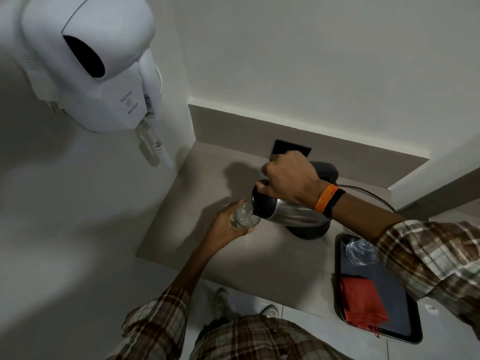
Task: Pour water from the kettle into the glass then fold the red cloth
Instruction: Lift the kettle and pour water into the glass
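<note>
At frame centre, the right hand (288, 178) grips the tilted steel kettle (291, 210), spout over the clear glass (245, 216) clasped by the left hand (228, 224).

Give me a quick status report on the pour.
Right hand tips kettle; left hand holds glass at spout. Red cloth waiting on tray. Nothing blocking.

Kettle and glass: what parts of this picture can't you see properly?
Head view:
- Kettle handle: covered by the right hand.
- Water level in the glass: too small, wrapped by the left hand.
- Second glass on the tray: partly behind the sleeve.
- Red cloth: blurred.
</note>
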